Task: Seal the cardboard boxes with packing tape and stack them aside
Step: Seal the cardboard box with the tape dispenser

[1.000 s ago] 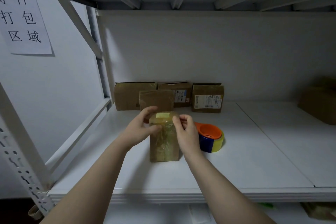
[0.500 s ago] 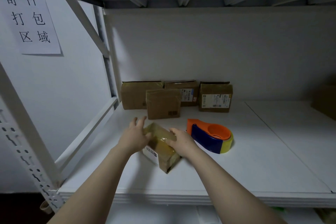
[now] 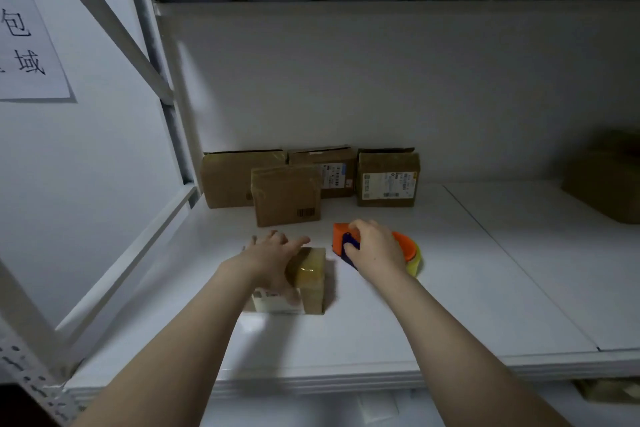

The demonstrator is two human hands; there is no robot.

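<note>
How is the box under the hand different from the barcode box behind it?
The near box lies flat, with the left hand resting on it; the barcode box stands upright, untouched. The near box shows a white label on its front; the barcode box shows a black barcode. Both are brown cardboard.

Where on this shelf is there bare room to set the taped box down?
Bare shelf runs from the tape dispenser rightwards to the dim box at the far right, and along the front edge. Crowded: back left, where four boxes cluster just behind the left hand and its box.
</note>
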